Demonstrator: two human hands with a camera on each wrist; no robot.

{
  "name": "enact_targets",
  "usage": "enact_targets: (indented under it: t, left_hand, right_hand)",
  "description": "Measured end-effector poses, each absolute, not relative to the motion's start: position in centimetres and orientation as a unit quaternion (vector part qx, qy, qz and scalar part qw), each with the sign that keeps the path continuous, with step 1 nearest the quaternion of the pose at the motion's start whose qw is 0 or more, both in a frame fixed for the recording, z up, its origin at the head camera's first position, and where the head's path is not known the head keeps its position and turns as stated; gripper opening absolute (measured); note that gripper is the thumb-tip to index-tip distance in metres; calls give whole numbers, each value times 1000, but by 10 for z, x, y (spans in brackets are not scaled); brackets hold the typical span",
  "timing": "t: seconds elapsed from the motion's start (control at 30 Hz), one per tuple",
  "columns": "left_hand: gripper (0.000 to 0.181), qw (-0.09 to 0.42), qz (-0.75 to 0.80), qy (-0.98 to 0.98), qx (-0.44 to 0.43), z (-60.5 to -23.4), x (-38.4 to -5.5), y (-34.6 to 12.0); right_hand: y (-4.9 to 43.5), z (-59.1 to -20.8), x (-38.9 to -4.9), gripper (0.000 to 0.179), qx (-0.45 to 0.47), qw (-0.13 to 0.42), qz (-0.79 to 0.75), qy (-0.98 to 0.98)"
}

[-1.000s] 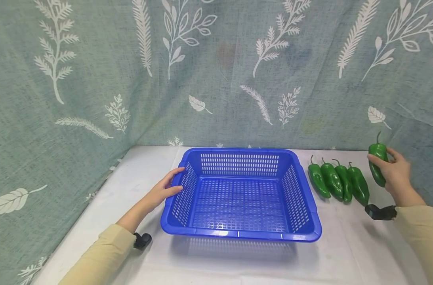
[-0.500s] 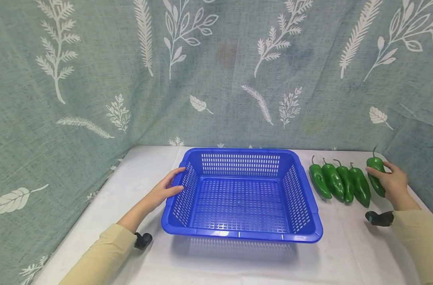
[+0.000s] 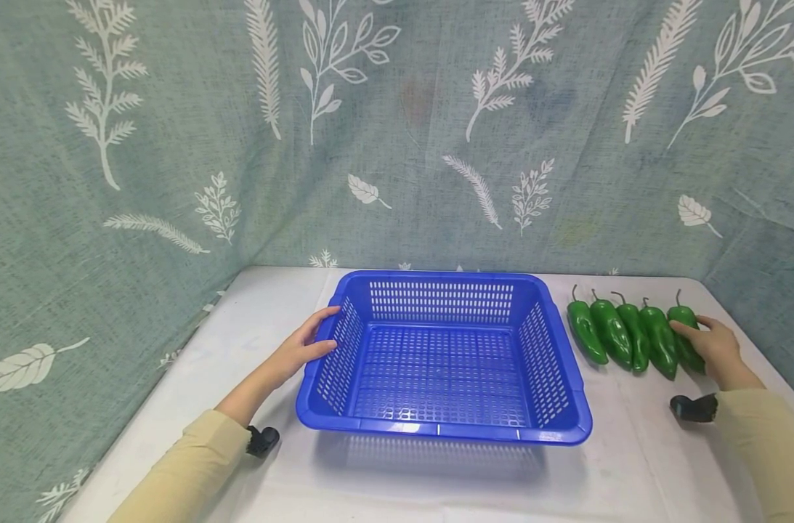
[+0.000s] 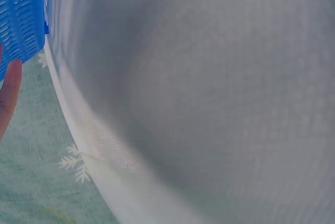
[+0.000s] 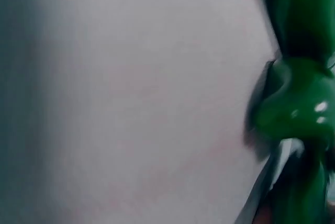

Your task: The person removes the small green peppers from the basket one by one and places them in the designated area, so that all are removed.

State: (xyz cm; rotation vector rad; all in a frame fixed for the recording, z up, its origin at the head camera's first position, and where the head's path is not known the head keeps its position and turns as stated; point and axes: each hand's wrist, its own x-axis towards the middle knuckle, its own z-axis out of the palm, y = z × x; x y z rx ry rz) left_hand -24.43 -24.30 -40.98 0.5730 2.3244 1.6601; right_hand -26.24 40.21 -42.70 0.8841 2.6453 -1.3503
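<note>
At the table's right side, my right hand (image 3: 720, 350) holds a green pepper (image 3: 683, 317) between thumb and fingers, its stem pointing away from me. The pepper lies right at the end of a row of several similar green peppers (image 3: 660, 340). My left hand (image 3: 296, 356) rests on the left rim of a blue plastic basket (image 3: 429, 430), thumb and forefinger stretched over the edge. In the left wrist view, one finger (image 4: 10, 90) shows against the basket's slotted wall (image 4: 21, 14). Glossy green peppers (image 5: 296, 103) fill the right edge of the right wrist view, blurred.
A white cloth (image 3: 475, 487) covers the table. Green-grey fabric (image 3: 397, 181) with white leaf prints hangs behind it and along the sides. The basket takes up the middle of the table, and the pepper row lies just to its right.
My right hand has brought the pepper down and leftward from above the table to the right end of the row. My left hand and the basket keep their place.
</note>
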Motion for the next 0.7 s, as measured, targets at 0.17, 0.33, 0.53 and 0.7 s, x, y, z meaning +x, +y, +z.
enact_targets:
  t: [0.17, 0.33, 0.53, 0.7]
  left_hand:
    - [60, 111, 564, 795, 196, -410, -244, -244]
    - [60, 109, 562, 796, 197, -409, -244, -244]
    - [60, 114, 560, 799, 185, -408, -242, -242]
    - [60, 90, 518, 829, 189, -402, -232, -242]
  right_hand:
    - [405, -430, -261, 78, 270, 44, -446, 852]
    - [406, -431, -262, 77, 266, 47, -441, 856]
    - [409, -429, -255, 78, 269, 32, -435, 859]
    - [422, -432, -252, 80, 258, 33, -429, 865]
